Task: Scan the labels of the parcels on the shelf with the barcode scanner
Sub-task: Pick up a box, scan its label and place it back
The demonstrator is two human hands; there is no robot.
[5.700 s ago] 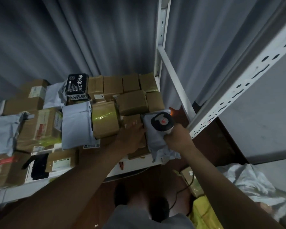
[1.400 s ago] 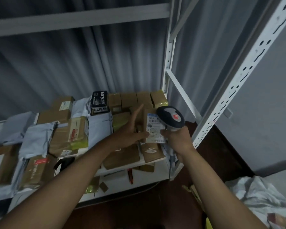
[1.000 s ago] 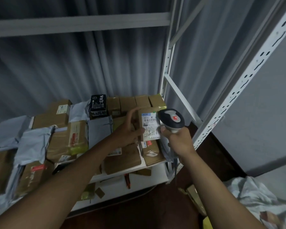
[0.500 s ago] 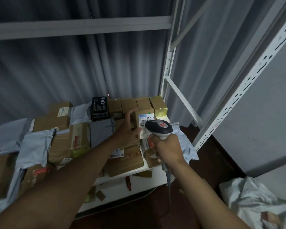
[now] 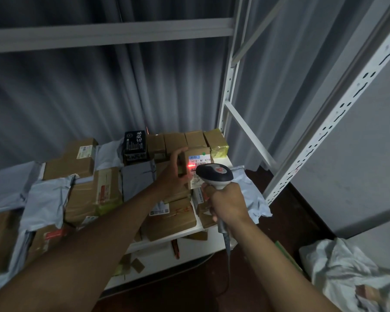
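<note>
One parcel (image 5: 197,154) now lit red | your left grip (image 5: 173,176) holds it upright | right grip (image 5: 229,203) clasps scanner (image 5: 214,174), moved closer | read likely landing.

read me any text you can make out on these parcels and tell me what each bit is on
"501E- M1 A21B": on the white label of the small box held in the left hand, lit red by the scanner in the right hand.
White Chinese characters, too blurred to read: on the black box.
The labels on the other parcels are too small or blurred to read.
</note>
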